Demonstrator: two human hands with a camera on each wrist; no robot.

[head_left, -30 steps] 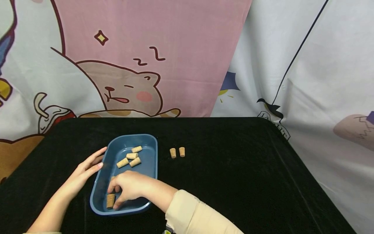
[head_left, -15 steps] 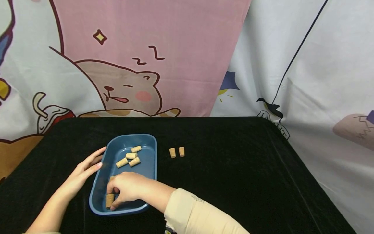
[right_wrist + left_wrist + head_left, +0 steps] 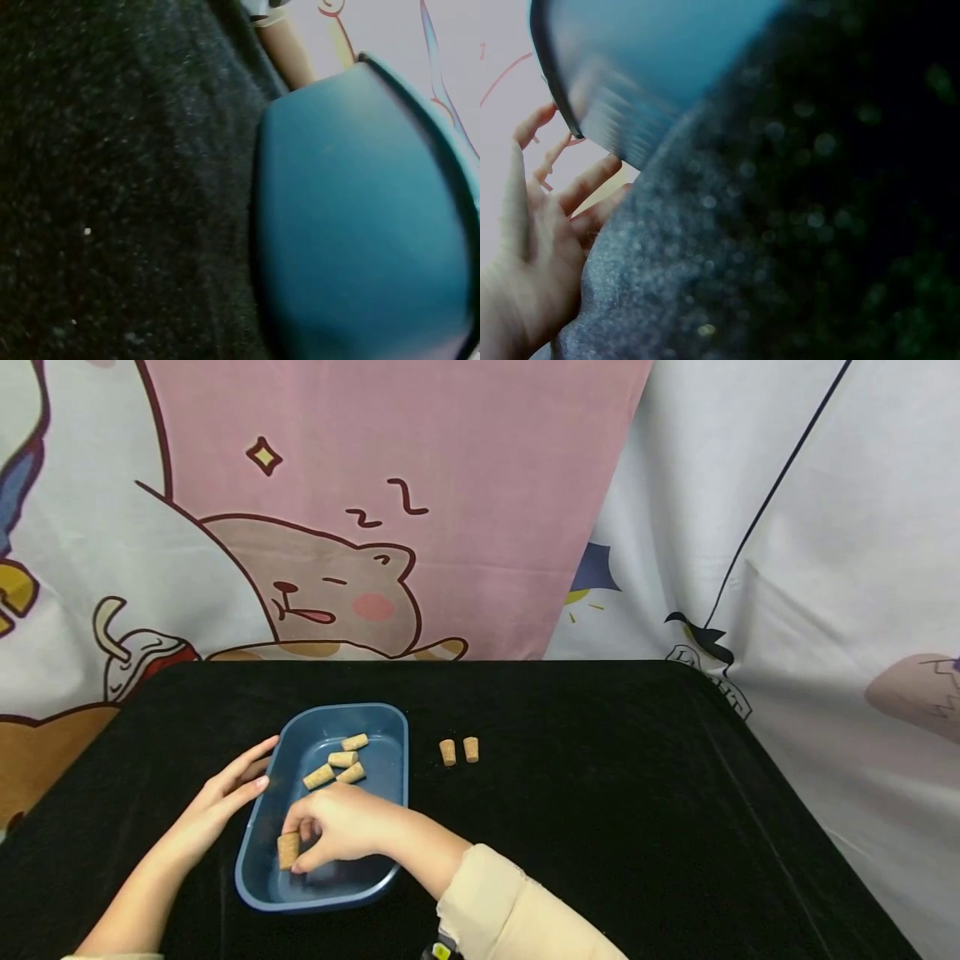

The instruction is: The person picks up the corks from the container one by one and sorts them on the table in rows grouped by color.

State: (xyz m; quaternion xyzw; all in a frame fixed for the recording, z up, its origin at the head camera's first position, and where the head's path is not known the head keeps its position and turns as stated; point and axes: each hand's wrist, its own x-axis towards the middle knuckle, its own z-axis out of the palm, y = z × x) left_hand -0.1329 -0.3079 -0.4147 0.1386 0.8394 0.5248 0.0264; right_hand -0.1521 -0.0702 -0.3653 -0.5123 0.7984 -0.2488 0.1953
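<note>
A blue tray (image 3: 401, 777) lies on the black cloth, left of centre in the head view. My right hand (image 3: 341, 827) reaches into its near part and pinches a wine cork (image 3: 288, 852) by its ends, between thumb and forefinger. Farther back in the tray lie several paler corks (image 3: 318, 777). My left hand (image 3: 228, 793) rests its extended fingertips against the tray's left rim; the left wrist view shows this hand (image 3: 547, 232) beside the tray wall (image 3: 652, 52). In the right wrist view the tray's outer wall (image 3: 360, 217) hides the right hand.
Two tapered corks (image 3: 447, 752) stand on the black cloth (image 3: 600, 810) just right of the tray. A printed curtain (image 3: 480, 510) hangs behind the table's far edge. The tray's raised walls surround the right hand's fingers.
My right hand has moved away from the tray's near end, and the pinched cork has moved with it. My left hand stays at the rim. The head view has shifted slightly.
</note>
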